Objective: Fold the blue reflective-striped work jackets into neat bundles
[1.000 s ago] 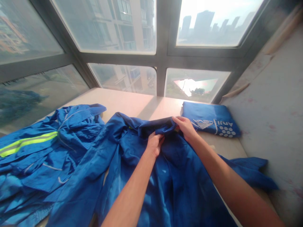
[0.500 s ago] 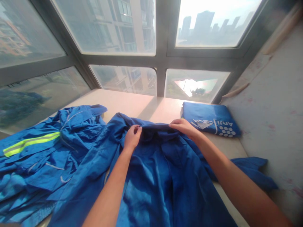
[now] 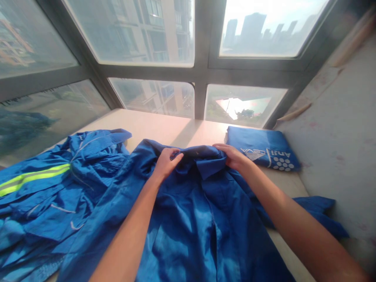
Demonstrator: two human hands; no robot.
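We had a blue jacket [image 3: 182,219] spread out right in front of us, on the pale window ledge [image 3: 152,124]; its neck end pointed at the glass, and its lower part ran down past the bottom of our view; its collar [image 3: 213,166] was bunched up, and one blue flap of it hung down near our right hand [image 3: 230,156]; that hand held the right end of the collar, with its fingers on the top edge; our left hand [image 3: 167,162] was at the other end, with thumb and finger a little way apart, near the cloth; we could not tell if it had any cloth pinched; one sleeve [image 3: 319,209] stuck out to the right, past our arm, and light and dark patches lay on the jacket's front.

On our left was some crumpled blue clothing [image 3: 94,184], touching the jacket; it had a bright yellow stripe [image 3: 38,178] with a grey line in the middle, and thin pale lines too; behind our right hand lay a folded blue bundle [image 3: 258,147], with white letters upside down to us; a pale wall [image 3: 346,137] stood just beside it; big windows [image 3: 147,35] rose behind the ledge, and we could see tall buildings outside.
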